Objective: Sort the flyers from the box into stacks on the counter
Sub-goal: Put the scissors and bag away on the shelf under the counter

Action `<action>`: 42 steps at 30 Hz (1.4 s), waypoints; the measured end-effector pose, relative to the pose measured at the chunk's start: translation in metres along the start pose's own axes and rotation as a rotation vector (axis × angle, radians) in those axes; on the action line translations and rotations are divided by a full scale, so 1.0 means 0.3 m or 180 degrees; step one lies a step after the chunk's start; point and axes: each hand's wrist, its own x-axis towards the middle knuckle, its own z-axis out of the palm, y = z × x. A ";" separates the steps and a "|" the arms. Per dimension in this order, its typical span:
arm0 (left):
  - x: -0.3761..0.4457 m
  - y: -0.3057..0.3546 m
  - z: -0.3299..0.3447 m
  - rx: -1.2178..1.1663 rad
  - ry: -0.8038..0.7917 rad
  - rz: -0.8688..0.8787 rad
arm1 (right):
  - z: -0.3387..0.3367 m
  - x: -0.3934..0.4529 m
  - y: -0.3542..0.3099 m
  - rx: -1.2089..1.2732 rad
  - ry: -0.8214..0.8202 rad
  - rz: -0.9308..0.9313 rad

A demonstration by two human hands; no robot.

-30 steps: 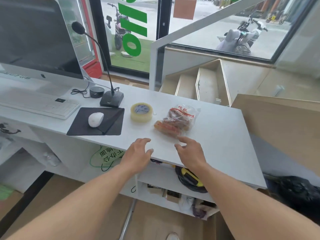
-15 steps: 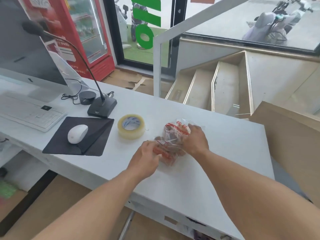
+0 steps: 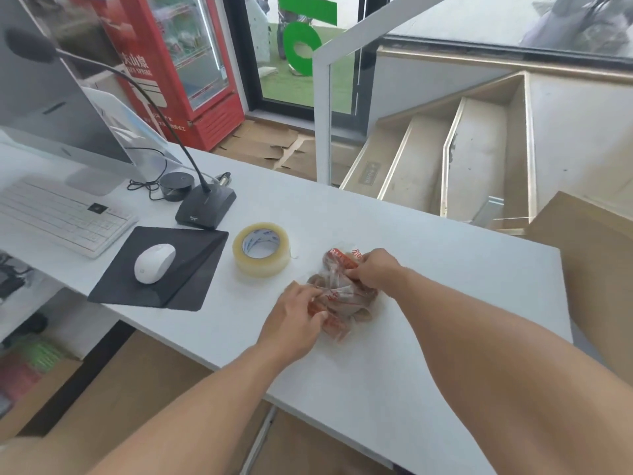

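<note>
A clear plastic snack bag (image 3: 342, 296) with red print lies on the white counter (image 3: 428, 269), crumpled between both hands. My left hand (image 3: 294, 317) grips its near end with curled fingers. My right hand (image 3: 375, 267) pinches the far top of the bag. No flyers show on the counter. A cardboard box (image 3: 596, 255) stands past the counter's right end; its inside is hidden.
A roll of clear tape (image 3: 262, 250) sits just left of the bag. Further left are a white mouse (image 3: 154, 263) on a black pad (image 3: 164, 269), a desk microphone base (image 3: 205, 209), a keyboard (image 3: 61, 217) and a monitor. Stairs drop behind the counter.
Both hands came forward from the counter's near edge onto the snack bag and took hold of it, bunching it up. The view has moved closer and tilted down.
</note>
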 end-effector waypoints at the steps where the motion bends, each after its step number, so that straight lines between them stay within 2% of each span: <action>1: -0.008 -0.003 0.002 0.0011 0.0008 0.0012 | 0.011 -0.012 0.004 -0.0016 0.0011 -0.0012; 7: -0.065 -0.043 -0.018 0.0113 -0.0102 0.0050 | 0.104 -0.139 0.020 -0.0280 0.0408 -0.0062; 11: -0.146 -0.094 -0.044 0.0126 -0.0190 0.0098 | 0.164 -0.267 0.016 -0.0160 0.0675 0.0005; 24: -0.604 -0.373 -0.167 -0.0214 -0.0277 0.0219 | 0.495 -0.728 -0.003 0.0717 0.0730 0.0234; 30: -0.767 -0.528 -0.210 -0.0002 -0.0446 0.0171 | 0.668 -0.869 0.002 0.0945 0.0661 0.0316; 35: -0.835 -0.607 -0.164 0.0061 -0.0602 0.0021 | 0.827 -0.944 0.091 0.0928 0.0619 0.0584; 42: -0.845 -0.609 -0.004 0.0141 -0.0818 0.0148 | 0.966 -0.921 0.274 0.1955 0.0728 0.1187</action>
